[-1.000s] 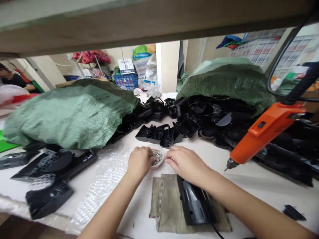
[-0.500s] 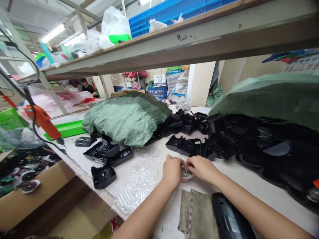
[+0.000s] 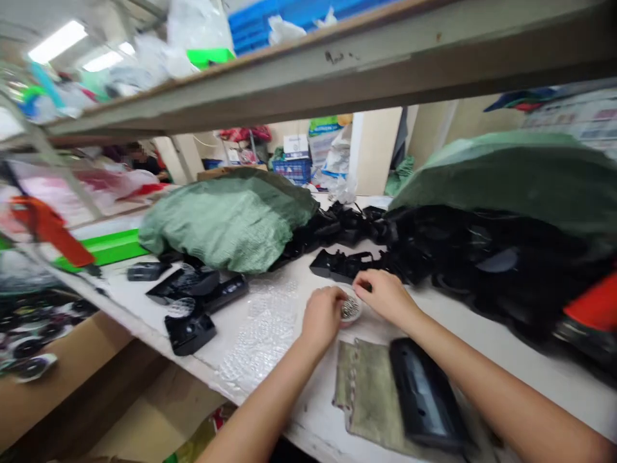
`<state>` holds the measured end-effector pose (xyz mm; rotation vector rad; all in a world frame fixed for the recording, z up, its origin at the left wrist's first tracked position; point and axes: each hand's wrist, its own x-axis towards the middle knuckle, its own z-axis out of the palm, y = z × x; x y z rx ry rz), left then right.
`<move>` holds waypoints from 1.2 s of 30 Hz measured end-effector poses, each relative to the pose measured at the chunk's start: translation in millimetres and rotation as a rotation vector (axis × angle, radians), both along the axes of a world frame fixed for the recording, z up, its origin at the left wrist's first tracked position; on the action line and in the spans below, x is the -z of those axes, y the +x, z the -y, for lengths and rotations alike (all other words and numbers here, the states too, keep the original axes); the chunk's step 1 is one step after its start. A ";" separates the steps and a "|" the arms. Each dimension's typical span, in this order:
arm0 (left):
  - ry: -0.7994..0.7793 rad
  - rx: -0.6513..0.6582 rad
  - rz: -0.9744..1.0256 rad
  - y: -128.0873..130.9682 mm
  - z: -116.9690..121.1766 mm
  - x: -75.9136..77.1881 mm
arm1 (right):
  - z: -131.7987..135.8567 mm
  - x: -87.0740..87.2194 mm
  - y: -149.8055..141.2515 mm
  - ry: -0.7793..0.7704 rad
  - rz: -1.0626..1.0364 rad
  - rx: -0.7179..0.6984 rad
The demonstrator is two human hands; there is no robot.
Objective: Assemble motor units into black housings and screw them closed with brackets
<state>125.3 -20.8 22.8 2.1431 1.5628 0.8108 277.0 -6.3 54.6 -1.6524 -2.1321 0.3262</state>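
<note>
A small round bowl (image 3: 355, 316) of shiny metal screws (image 3: 349, 307) stands on the white table. My left hand (image 3: 322, 316) is closed at its left side, with the fingers curled over the rim. Just right of and beyond the bowl, my right hand (image 3: 385, 292) is closed in a pinch, apart from it. Whatever lies between those fingertips is too small to make out. Nearer to me, a black plastic housing (image 3: 427, 392) rests on a folded olive cloth (image 3: 371, 392), below my right forearm.
Black plastic parts (image 3: 190, 331) and bubble wrap (image 3: 263, 337) lie left. More black housings (image 3: 482, 257) are heaped right, under a green sack (image 3: 520, 173); another sack (image 3: 226, 222) lies behind. An orange power screwdriver (image 3: 53, 231) hangs left, another orange tool (image 3: 595, 305) right. A shelf (image 3: 289, 90) spans overhead.
My right hand has lifted out of the bowl and moved a little up, away from it. My left hand has stayed at the bowl. The view has shifted slightly.
</note>
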 end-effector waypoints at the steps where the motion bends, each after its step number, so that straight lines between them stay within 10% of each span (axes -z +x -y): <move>1: -0.004 0.025 0.052 1.7 8.8 -2.6 | 10.5 -3.9 9.7 0.012 -0.052 0.008; 5: -0.102 0.138 0.247 5.5 55.9 -4.8 | 76.5 -0.9 57.1 0.018 -0.217 0.109; 12: -0.561 0.341 0.471 31.9 102.1 11.1 | 173.7 58.8 99.1 -0.165 -0.888 0.449; 36: -0.911 0.383 0.494 38.7 78.8 -1.7 | 208.0 84.0 69.5 0.123 -0.484 0.374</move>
